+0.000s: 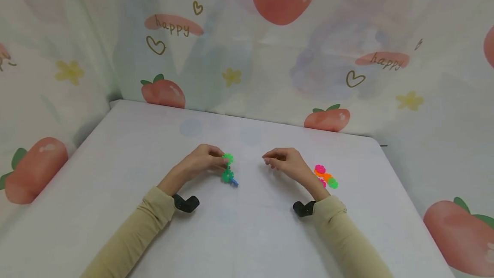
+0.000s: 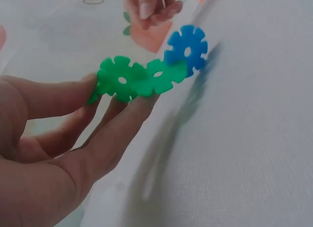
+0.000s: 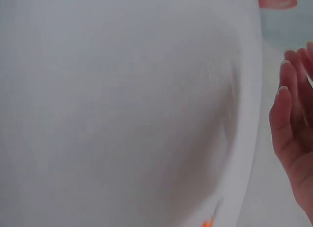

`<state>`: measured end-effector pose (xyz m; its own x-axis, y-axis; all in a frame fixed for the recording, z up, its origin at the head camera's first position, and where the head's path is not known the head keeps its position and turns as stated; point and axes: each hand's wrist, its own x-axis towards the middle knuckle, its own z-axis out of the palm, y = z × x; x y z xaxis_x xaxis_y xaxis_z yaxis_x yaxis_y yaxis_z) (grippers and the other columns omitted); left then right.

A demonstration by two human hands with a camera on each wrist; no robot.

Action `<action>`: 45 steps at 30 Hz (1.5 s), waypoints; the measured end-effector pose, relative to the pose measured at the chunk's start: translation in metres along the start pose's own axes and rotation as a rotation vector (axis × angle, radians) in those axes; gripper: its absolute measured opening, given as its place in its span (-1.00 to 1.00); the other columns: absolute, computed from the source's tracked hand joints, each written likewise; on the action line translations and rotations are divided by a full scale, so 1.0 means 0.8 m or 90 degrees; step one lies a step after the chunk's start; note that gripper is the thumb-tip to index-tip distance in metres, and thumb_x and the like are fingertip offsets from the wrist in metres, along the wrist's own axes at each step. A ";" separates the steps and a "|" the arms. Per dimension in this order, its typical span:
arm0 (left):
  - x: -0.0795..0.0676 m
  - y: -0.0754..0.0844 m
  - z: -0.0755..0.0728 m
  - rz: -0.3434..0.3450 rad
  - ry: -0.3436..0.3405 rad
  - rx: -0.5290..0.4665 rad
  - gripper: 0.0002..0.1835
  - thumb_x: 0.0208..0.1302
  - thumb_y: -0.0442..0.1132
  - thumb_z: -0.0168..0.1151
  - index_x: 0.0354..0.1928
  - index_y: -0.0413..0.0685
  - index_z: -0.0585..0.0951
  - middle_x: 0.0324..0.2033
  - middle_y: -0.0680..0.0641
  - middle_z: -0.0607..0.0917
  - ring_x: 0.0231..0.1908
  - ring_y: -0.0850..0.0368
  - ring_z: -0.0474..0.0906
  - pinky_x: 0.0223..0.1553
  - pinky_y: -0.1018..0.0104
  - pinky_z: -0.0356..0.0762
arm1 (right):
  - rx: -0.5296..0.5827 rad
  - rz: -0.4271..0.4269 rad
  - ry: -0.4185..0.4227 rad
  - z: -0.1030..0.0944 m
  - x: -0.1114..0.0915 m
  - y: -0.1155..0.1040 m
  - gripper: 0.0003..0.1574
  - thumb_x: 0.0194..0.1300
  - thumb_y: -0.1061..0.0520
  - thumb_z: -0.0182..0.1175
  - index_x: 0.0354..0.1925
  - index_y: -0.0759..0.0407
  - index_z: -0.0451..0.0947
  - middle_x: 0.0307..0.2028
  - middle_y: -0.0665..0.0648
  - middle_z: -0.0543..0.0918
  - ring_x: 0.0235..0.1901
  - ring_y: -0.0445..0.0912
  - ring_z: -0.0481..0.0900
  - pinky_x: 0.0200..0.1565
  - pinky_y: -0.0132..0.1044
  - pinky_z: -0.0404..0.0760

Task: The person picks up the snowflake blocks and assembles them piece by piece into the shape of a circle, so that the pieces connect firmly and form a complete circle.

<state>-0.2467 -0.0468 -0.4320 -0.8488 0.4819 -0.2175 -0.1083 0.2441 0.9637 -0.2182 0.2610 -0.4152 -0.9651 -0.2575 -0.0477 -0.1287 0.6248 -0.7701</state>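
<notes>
Between thumb and fingers, my left hand (image 1: pixel 202 158) pinches a chain of joined plastic snowflake discs above the table. In the left wrist view the chain shows green discs (image 2: pixel 122 79) and, at its far end, a blue disc (image 2: pixel 188 50). The end nearest the thumb is partly hidden by the fingers. My right hand (image 1: pixel 284 161) hovers to the right of the chain, apart from it, fingers loosely bent and nothing between them. The right wrist view shows that hand (image 3: pixel 293 114) at its right edge, also holding nothing.
A small cluster of pink, orange and green discs (image 1: pixel 327 177) lies on the white table (image 1: pixel 247 235), beside the right forearm, which hides part of it. A printed curtain (image 1: pixel 247 46) hangs behind the table and along its sides. Each wrist carries a black device (image 1: pixel 187 203).
</notes>
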 end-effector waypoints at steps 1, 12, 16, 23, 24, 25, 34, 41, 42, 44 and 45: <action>0.000 0.000 0.000 0.000 0.006 -0.012 -0.76 0.35 -0.26 0.37 -0.07 -0.31 0.68 -0.21 -0.10 0.76 -0.24 0.15 0.75 0.00 0.26 0.67 | -0.010 0.002 0.001 -0.006 -0.003 0.004 -0.69 0.45 0.06 0.28 0.06 0.16 0.73 -0.17 0.18 0.79 -0.25 0.04 0.69 -0.21 -0.22 0.69; -0.005 0.002 -0.001 -0.007 0.012 -0.032 -0.79 0.38 -0.30 0.35 -0.09 -0.32 0.65 -0.21 -0.10 0.71 -0.27 0.16 0.76 -0.01 0.25 0.68 | -0.166 0.059 0.086 -0.053 -0.027 0.039 -0.79 0.39 0.16 0.30 -0.06 0.22 0.73 -0.12 0.20 0.75 -0.18 0.02 0.64 -0.19 -0.29 0.62; -0.005 0.001 -0.001 0.001 0.002 -0.039 -0.79 0.38 -0.30 0.34 -0.08 -0.34 0.65 -0.18 -0.13 0.69 -0.25 0.14 0.76 -0.01 0.22 0.71 | -0.194 0.084 0.111 -0.063 -0.031 0.047 -0.76 0.38 0.17 0.30 -0.06 0.30 0.68 -0.18 0.26 0.73 -0.18 0.09 0.64 -0.24 -0.29 0.62; -0.006 -0.001 0.001 0.002 -0.001 -0.047 -0.80 0.38 -0.34 0.33 -0.06 -0.35 0.63 -0.18 -0.14 0.68 -0.22 0.10 0.77 -0.05 0.22 0.74 | -0.242 0.172 0.038 -0.066 -0.031 0.049 -0.59 0.35 0.08 0.36 0.01 0.37 0.63 -0.14 0.29 0.67 -0.14 0.10 0.57 -0.12 -0.15 0.69; -0.006 -0.001 0.001 0.002 -0.003 -0.049 -0.80 0.38 -0.34 0.33 -0.06 -0.35 0.63 -0.18 -0.15 0.68 -0.21 0.09 0.76 -0.05 0.21 0.74 | -0.244 0.180 0.031 -0.065 -0.031 0.049 -0.59 0.35 0.08 0.36 0.00 0.38 0.62 -0.13 0.30 0.67 -0.14 0.10 0.57 -0.11 -0.14 0.69; -0.006 -0.001 0.002 0.004 -0.004 -0.050 -0.80 0.38 -0.35 0.32 -0.06 -0.35 0.63 -0.18 -0.15 0.68 -0.21 0.09 0.76 -0.05 0.21 0.74 | -0.244 0.186 0.027 -0.065 -0.031 0.050 -0.59 0.34 0.08 0.37 -0.01 0.38 0.61 -0.12 0.31 0.66 -0.14 0.11 0.57 -0.11 -0.13 0.69; -0.004 -0.001 0.002 0.004 0.000 -0.053 -0.76 0.45 -0.34 0.26 0.05 -0.36 0.62 -0.13 -0.18 0.68 -0.19 0.09 0.76 -0.05 0.22 0.74 | -0.217 0.105 0.066 -0.054 -0.024 0.053 -0.65 0.28 0.21 0.41 -0.08 0.31 0.49 -0.22 0.24 0.66 -0.22 0.04 0.57 -0.11 -0.15 0.64; -0.002 -0.003 0.004 0.002 0.009 -0.042 -0.75 0.42 -0.32 0.29 0.05 -0.31 0.63 -0.07 -0.19 0.68 -0.21 0.10 0.77 -0.07 0.26 0.74 | -0.133 0.032 0.089 -0.036 -0.019 0.040 -0.73 0.29 0.25 0.40 -0.03 0.22 0.64 -0.22 0.22 0.71 -0.28 0.00 0.73 -0.18 -0.24 0.69; -0.001 -0.004 0.005 0.003 0.009 -0.040 -0.75 0.43 -0.32 0.28 0.05 -0.30 0.63 -0.06 -0.19 0.68 -0.21 0.10 0.77 -0.08 0.27 0.74 | -0.105 0.030 0.088 -0.032 -0.018 0.037 -0.71 0.29 0.25 0.40 -0.02 0.24 0.65 -0.20 0.24 0.70 -0.30 0.01 0.75 -0.20 -0.25 0.72; -0.001 -0.004 0.005 0.004 0.009 -0.037 -0.76 0.45 -0.32 0.25 0.06 -0.30 0.62 -0.05 -0.20 0.68 -0.21 0.10 0.76 -0.09 0.27 0.74 | -0.051 0.029 0.084 -0.025 -0.015 0.030 -0.69 0.31 0.27 0.39 0.02 0.28 0.65 -0.18 0.28 0.68 -0.33 0.02 0.78 -0.24 -0.27 0.74; -0.001 -0.005 0.006 0.004 0.008 -0.039 -0.76 0.46 -0.32 0.24 0.07 -0.30 0.61 -0.05 -0.21 0.69 -0.20 0.09 0.76 -0.09 0.26 0.74 | -0.024 0.030 0.080 -0.022 -0.014 0.026 -0.68 0.32 0.28 0.38 0.04 0.29 0.65 -0.17 0.30 0.67 -0.34 0.03 0.79 -0.25 -0.27 0.76</action>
<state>-0.2431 -0.0441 -0.4361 -0.8562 0.4721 -0.2097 -0.1341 0.1889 0.9728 -0.2141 0.2896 -0.4196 -0.9909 -0.1344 -0.0020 -0.0882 0.6616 -0.7447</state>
